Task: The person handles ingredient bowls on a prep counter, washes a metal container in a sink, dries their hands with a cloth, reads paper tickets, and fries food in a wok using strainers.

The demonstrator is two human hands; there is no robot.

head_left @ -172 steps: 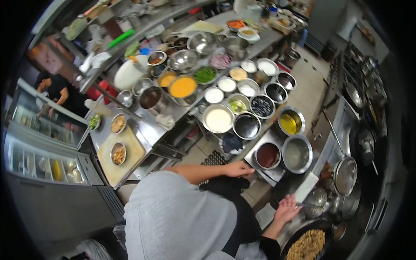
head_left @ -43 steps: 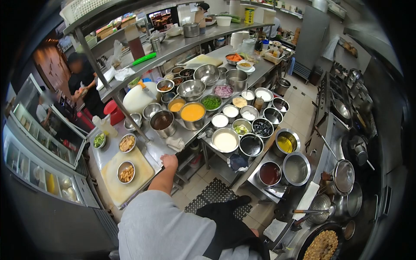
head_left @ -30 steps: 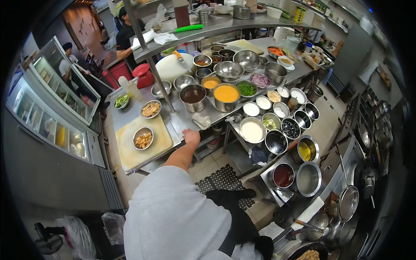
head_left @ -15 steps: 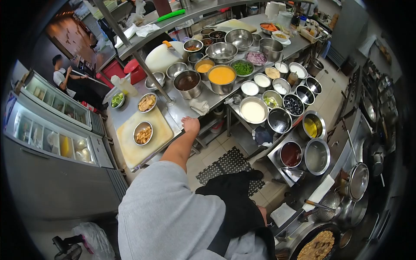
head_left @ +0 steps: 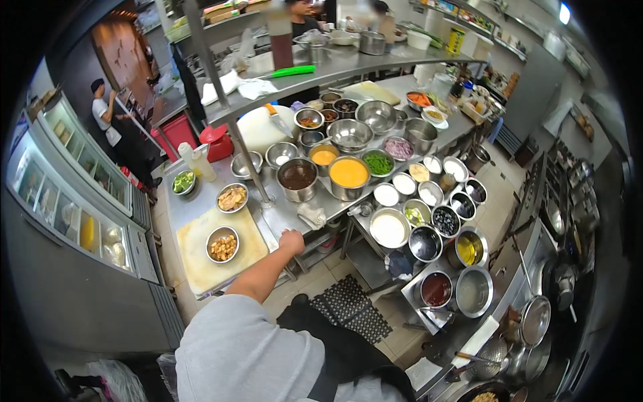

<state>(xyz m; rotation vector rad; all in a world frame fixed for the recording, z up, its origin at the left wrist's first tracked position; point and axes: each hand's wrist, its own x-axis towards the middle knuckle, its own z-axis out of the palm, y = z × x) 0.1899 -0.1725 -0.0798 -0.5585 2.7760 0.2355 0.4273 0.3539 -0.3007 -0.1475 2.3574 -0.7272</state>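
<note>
My left hand [head_left: 291,242] rests with curled fingers at the front edge of the steel counter [head_left: 278,218]; I see nothing in it. Just beyond it lies a crumpled white cloth [head_left: 311,216]. To its left, a steel bowl of browned chunks [head_left: 222,245] stands on a yellowed cutting board [head_left: 191,258]. A bowl of pale, light-brown pieces [head_left: 232,198] is at the board's far edge. Behind the cloth are a pot of dark brown sauce [head_left: 297,178] and a pot of orange-yellow liquid [head_left: 349,173]. My right hand is out of view.
Pots of sauces, including a cream-white one [head_left: 389,228] and a dark red one [head_left: 437,289], crowd the lower right table. A knife with an orange handle [head_left: 273,112] lies on a round white board. A black perforated mat [head_left: 348,308] covers the floor. People stand at the back.
My view has tilted up, showing more of the back shelf and less of the pan at lower right. My left hand stays at the counter edge. My right hand has left the picture.
</note>
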